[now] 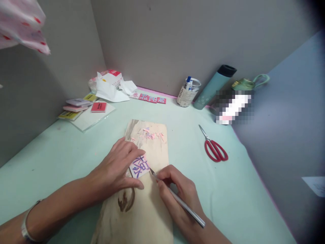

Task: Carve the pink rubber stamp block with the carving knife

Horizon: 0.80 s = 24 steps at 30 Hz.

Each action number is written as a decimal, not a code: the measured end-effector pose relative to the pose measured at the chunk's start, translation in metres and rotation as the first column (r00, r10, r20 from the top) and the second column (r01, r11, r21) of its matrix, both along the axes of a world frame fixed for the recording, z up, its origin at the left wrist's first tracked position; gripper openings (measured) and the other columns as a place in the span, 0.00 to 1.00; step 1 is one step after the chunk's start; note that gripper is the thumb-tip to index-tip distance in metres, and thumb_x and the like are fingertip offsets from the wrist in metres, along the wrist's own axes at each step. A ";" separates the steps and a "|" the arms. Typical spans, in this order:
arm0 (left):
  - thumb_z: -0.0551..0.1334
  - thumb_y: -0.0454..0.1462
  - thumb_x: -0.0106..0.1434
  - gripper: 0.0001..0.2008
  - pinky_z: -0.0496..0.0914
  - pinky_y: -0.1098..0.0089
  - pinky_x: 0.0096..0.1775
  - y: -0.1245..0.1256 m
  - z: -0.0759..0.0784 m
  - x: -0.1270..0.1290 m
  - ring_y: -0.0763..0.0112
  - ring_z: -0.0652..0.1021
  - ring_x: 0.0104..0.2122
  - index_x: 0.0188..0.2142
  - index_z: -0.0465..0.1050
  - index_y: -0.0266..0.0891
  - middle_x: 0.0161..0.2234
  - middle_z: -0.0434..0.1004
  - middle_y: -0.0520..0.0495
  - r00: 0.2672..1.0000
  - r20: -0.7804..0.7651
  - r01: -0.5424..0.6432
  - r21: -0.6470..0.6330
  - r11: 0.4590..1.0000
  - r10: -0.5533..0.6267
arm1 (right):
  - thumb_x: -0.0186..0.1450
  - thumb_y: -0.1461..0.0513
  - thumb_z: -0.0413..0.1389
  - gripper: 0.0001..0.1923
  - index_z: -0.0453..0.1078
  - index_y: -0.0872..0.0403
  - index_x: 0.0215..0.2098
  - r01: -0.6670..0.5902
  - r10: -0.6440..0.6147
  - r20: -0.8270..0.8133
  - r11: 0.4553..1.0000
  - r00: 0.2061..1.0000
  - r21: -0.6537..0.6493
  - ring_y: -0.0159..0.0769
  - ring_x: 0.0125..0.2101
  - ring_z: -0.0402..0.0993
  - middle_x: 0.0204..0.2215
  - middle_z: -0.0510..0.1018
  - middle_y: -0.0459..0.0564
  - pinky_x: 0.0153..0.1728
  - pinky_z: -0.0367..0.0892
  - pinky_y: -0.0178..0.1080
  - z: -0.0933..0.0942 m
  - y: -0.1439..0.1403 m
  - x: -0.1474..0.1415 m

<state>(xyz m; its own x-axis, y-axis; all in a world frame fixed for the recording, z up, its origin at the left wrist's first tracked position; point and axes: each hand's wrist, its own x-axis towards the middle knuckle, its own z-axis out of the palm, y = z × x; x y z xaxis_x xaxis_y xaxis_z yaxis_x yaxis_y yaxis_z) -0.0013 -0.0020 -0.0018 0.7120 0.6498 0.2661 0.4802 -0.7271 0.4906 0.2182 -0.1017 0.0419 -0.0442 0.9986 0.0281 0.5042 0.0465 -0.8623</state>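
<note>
Table (63, 152), pale green, walled in grey on two sides. Wooden board (149, 203) lies lengthwise before me, a scatter of pink shavings (152, 135) at its 12 o'clock end. Off the board: red scissors (215, 149) at 3 o'clock, teal bottle (213, 87) and a jar of pens (188, 91) at 1 o'clock, a stack of stamp blocks (78, 105) at 10 o'clock.

My left hand (119, 167) pins the small pink block (139, 166) flat on the board's middle; its fingers (135, 184) are pressed around the block's edges, purple character facing up. My right hand (177, 193) grips the carving knife (177, 200) pen-fashion, fingers clenched on the metal shaft, tip touching the block's 4 o'clock edge.

Judgement: carving is under way, the edge being trimmed. The next cut calls for a shallow, steady stroke directed away from my left fingers.
</note>
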 end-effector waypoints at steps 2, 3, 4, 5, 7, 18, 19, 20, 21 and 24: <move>0.66 0.63 0.58 0.37 0.53 0.45 0.63 0.000 0.000 0.000 0.51 0.71 0.50 0.56 0.67 0.42 0.47 0.72 0.43 1.000 0.001 -0.001 0.004 1.000 0.001 | 0.68 0.61 0.49 0.07 0.66 0.52 0.33 -0.005 0.005 0.003 1.000 1.000 0.004 0.33 0.26 0.68 0.27 0.72 0.45 0.27 0.64 0.35 0.000 0.000 0.000; 0.66 0.63 0.58 0.37 0.52 0.46 0.63 0.000 0.000 0.000 0.51 0.72 0.50 0.56 0.67 0.42 0.47 0.72 0.43 1.000 0.003 -0.003 0.009 1.000 0.003 | 0.68 0.61 0.49 0.07 0.66 0.52 0.33 -0.007 0.007 0.007 1.000 1.000 0.006 0.33 0.26 0.67 0.27 0.72 0.45 0.28 0.64 0.35 0.000 0.000 0.000; 0.65 0.63 0.58 0.37 0.52 0.46 0.63 0.001 0.000 0.000 0.51 0.72 0.50 0.56 0.67 0.41 0.47 0.72 0.43 1.000 0.004 -0.003 0.014 1.000 0.003 | 0.68 0.62 0.49 0.06 0.66 0.52 0.34 -0.011 0.011 0.015 1.000 1.000 0.013 0.33 0.26 0.67 0.27 0.72 0.45 0.28 0.64 0.35 0.000 0.000 0.000; 0.64 0.64 0.58 0.37 0.51 0.46 0.63 0.001 0.000 0.000 0.51 0.72 0.50 0.56 0.67 0.41 0.47 0.72 0.43 1.000 0.004 -0.001 0.021 1.000 0.001 | 0.68 0.62 0.49 0.06 0.66 0.52 0.34 -0.016 0.015 0.025 1.000 1.000 0.024 0.32 0.26 0.68 0.27 0.72 0.45 0.28 0.65 0.35 0.000 0.000 0.000; 0.62 0.65 0.59 0.38 0.51 0.46 0.63 0.002 0.000 0.000 0.51 0.72 0.49 0.55 0.67 0.40 0.46 0.72 0.43 1.000 0.005 0.012 0.033 0.999 -0.012 | 0.68 0.63 0.49 0.06 0.66 0.53 0.34 -0.028 0.024 0.049 0.997 0.998 0.074 0.32 0.25 0.68 0.27 0.72 0.45 0.28 0.65 0.34 -0.001 -0.001 0.000; 0.62 0.65 0.59 0.38 0.51 0.46 0.62 0.003 -0.001 0.000 0.51 0.71 0.49 0.55 0.66 0.40 0.46 0.71 0.43 1.000 0.006 0.013 0.031 0.999 -0.013 | 0.67 0.67 0.49 0.06 0.65 0.53 0.34 -0.077 0.051 0.114 0.966 0.992 0.245 0.28 0.22 0.63 0.25 0.69 0.43 0.24 0.60 0.32 -0.006 -0.001 -0.002; 0.62 0.65 0.59 0.38 0.51 0.46 0.62 0.003 -0.001 0.000 0.51 0.71 0.49 0.55 0.66 0.41 0.46 0.71 0.43 1.000 0.003 0.015 0.032 0.999 -0.015 | 0.67 0.67 0.49 0.06 0.65 0.53 0.34 -0.080 0.052 0.115 0.963 0.992 0.256 0.29 0.22 0.64 0.25 0.69 0.43 0.24 0.60 0.32 -0.007 -0.001 -0.002; 0.62 0.65 0.59 0.37 0.51 0.46 0.62 0.003 -0.001 0.000 0.51 0.71 0.49 0.56 0.66 0.41 0.47 0.71 0.43 1.000 0.000 0.015 0.033 0.999 -0.015 | 0.67 0.67 0.49 0.06 0.65 0.53 0.34 -0.084 0.055 0.114 0.960 0.992 0.265 0.29 0.23 0.64 0.26 0.69 0.43 0.24 0.60 0.32 -0.008 -0.002 -0.002; 0.62 0.64 0.59 0.37 0.51 0.46 0.62 0.003 -0.001 0.000 0.51 0.71 0.49 0.56 0.65 0.41 0.47 0.71 0.43 1.000 -0.003 0.017 0.035 0.999 -0.017 | 0.67 0.67 0.49 0.06 0.66 0.53 0.34 -0.089 0.060 0.112 0.957 0.992 0.275 0.29 0.23 0.65 0.26 0.69 0.44 0.24 0.61 0.33 -0.009 -0.002 -0.002; 0.67 0.61 0.59 0.36 0.50 0.47 0.62 0.002 -0.001 0.000 0.52 0.71 0.49 0.56 0.65 0.41 0.47 0.70 0.44 1.000 -0.008 0.015 0.033 0.999 -0.015 | 0.68 0.68 0.50 0.06 0.68 0.54 0.36 -0.105 0.081 0.094 0.951 0.992 0.289 0.29 0.24 0.65 0.28 0.71 0.45 0.25 0.62 0.33 -0.011 -0.003 0.000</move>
